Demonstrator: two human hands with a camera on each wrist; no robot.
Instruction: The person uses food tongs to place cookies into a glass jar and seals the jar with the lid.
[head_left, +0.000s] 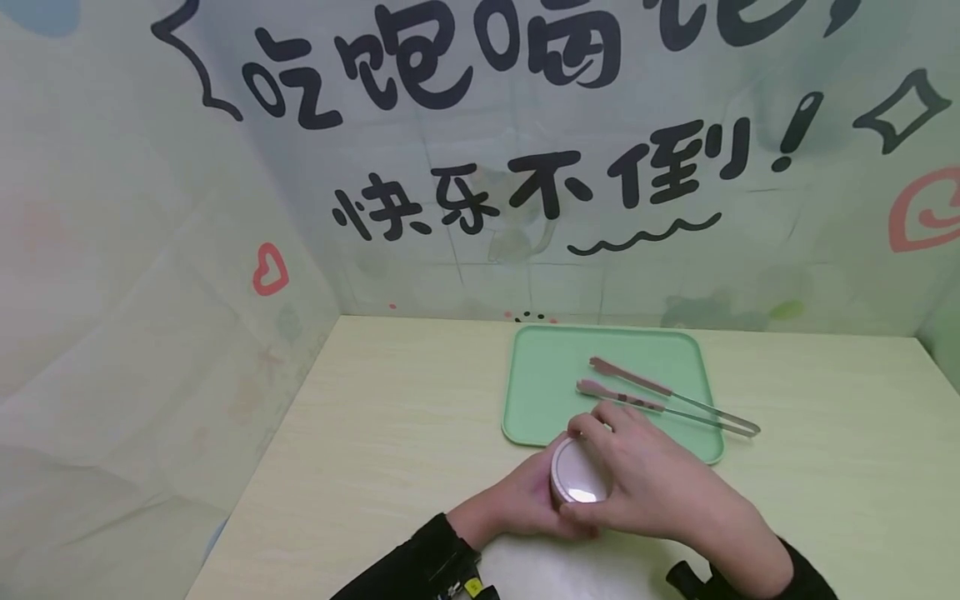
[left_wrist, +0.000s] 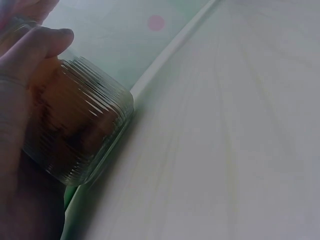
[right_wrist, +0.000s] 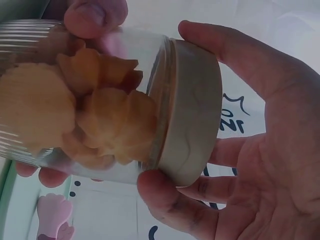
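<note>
A clear ribbed glass jar with a pale lid is between both hands, near the front of the table. Through the glass in the right wrist view I see several golden piped cookies. My left hand grips the jar's body, with the thumb along one side. Around the lid curl the fingers and thumb of my right hand. The lid sits on the jar's mouth. From the head view, the hands cover most of the jar body.
Behind the hands, a green tray lies on the light wooden table. Tongs with pink tips and a metal bend rest across it, the bend sticking out past its right edge. A printed cloth backdrop rises along the table's back and left.
</note>
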